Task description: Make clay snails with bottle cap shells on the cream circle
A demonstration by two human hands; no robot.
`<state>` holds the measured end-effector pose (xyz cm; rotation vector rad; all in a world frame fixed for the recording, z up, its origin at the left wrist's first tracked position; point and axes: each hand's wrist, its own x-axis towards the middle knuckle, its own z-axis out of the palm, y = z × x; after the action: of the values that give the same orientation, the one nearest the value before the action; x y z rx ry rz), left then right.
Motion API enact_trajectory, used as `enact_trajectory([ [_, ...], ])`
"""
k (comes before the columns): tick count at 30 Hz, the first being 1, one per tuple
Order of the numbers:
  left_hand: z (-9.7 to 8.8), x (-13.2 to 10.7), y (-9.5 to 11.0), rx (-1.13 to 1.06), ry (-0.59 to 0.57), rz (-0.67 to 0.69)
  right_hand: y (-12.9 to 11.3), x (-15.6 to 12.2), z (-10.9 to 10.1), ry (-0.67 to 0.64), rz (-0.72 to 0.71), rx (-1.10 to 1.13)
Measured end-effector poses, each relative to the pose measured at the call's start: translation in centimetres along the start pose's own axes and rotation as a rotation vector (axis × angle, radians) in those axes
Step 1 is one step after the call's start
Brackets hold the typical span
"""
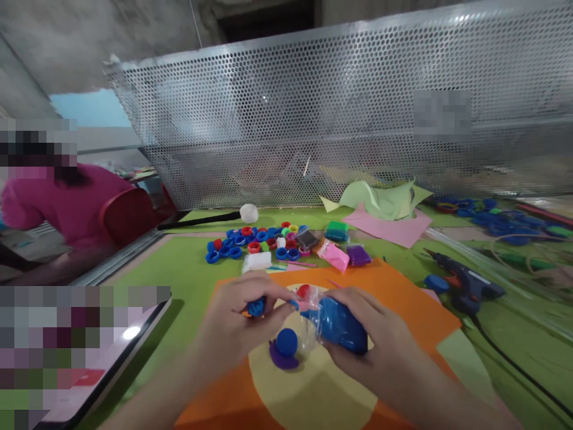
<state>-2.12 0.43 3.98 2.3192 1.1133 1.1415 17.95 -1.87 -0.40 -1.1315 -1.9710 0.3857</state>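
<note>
My right hand is wrapped round a clear plastic packet of blue modelling clay, its opened end turned left. My left hand is closed, with thumb and forefinger pinching a small bit of blue clay at the packet's mouth. A ribbed blue piece shows inside its curled fingers; I cannot tell exactly what it is. Below the hands, a blue bottle cap and a purple clay shape lie on a pale yellow paper circle. A red piece sits behind the fingertips, partly hidden.
Orange paper lies under the circle. Behind are coloured bottle caps and clay packets. A glue gun with its cord lies right, a tablet left. A perforated metal panel stands behind; a person in pink sits left.
</note>
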Motion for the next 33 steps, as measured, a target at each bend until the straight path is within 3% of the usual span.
enact_trajectory([
  [3,0.1,-0.1,-0.3,-0.037,-0.099,0.043,-0.1,0.0,0.0,-0.005,0.0,0.007],
  [11,1.5,-1.0,-0.5,0.126,-0.16,0.159,-0.4,0.0,0.2,-0.035,-0.027,-0.007],
  [17,0.6,-1.0,-0.6,0.239,-0.211,0.071,0.3,-0.2,0.5,-0.036,-0.038,-0.088],
  [22,-1.6,-0.1,-0.7,0.092,0.046,-0.177,1.4,0.5,-0.2,0.117,0.05,-0.189],
  [28,0.2,-0.4,0.2,-0.068,-0.177,-0.16,0.7,0.3,-0.4,0.094,0.001,-0.156],
  [33,1.2,-0.6,0.4,-0.195,-0.176,-0.192,0.4,0.0,0.3,0.063,-0.029,-0.151],
])
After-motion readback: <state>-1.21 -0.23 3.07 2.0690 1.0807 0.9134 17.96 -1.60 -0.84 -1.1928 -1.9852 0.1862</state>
